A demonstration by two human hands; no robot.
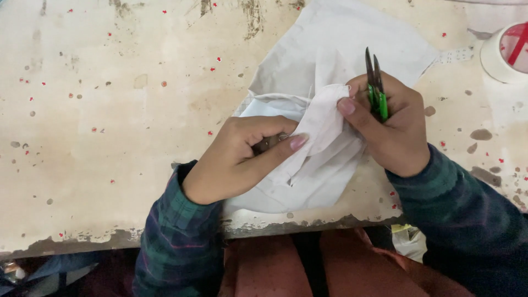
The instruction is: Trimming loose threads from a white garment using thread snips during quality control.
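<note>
Left grip: the left hand (236,159) is pressed together on a fold of the white cloth (324,110), thumb over the fold and fingers curled beneath; a small dark or metallic bit shows inside the curl, too hidden to be identified.

Right grip: the right hand (393,129) is closed around the green-handled snips (375,82), whose blades point up and away from the palm; the thumb is also pressed on the cloth's raised edge, so that edge is pinched just beside the blades.

Cloth: it is held between the two grips, bunched under them, with the rest spread flat on the tabletop (110,110) beyond the knuckles and a little hanging over the near edge.

Handling, as judged: the fold would be best kept taut between the two grips, the blade tips kept in sight, and only loose thread taken, not the weave.

Farther out: a white tape roll (503,55) with a red strip lies well apart from the right grip, at the far corner; red specks are scattered across the worn surface.

Count: two hands, one pair of snips, one cloth piece as far as can be told, one tape roll.
</note>
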